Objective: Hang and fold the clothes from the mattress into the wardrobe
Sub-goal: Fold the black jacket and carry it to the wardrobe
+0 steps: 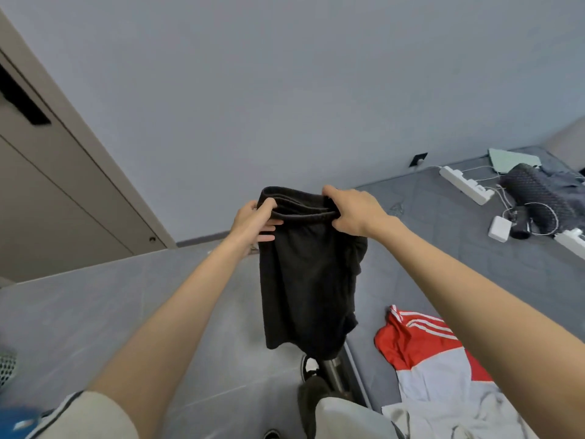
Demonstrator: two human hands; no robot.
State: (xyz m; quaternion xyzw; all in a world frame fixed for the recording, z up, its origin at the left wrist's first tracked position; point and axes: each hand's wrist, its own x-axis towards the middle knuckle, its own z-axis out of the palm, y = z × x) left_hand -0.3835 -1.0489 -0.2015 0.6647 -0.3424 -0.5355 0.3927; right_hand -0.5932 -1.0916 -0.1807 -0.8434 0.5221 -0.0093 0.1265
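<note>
Over the left edge of the mattress point(459, 264), held up clear of it: shorts point(304, 280), black. Gripped at the waistband by both hands, well above the mattress surface.

Left hand point(253, 223): thumb laid on the front of the band, fingers stretched behind the cloth, pinching the left end. Right hand point(354, 210): fingers curled over the top of the band, clamped on the right end.

Condition of shorts:
- Waistband elastic and gathered, sagging slightly between the two grips, mouth partly open.
- Cloth plain, matte, charcoal-black.
- Hanging lengthwise, legs down.
- Left side flat and straight; right side bunched and folded back behind the front panel.
- Hem uneven, lower on the right, ending just above a shoe point(308, 367) beside the mattress edge.

On the mattress, near end: red-and-white top point(427, 353), white stripes at the shoulder, lying crumpled, apart from the shorts and from both hands.

On the mattress, far end: white power strip point(465, 185), trailing cables, white charger point(499, 229), dark roll point(535, 198). Detail of the heap behind the roll too small to tell.

Left of the mattress: grey floor point(95, 312); beyond that, beige wardrobe point(47, 201) front with a black slot handle. Mattress cover grey, quilted.
</note>
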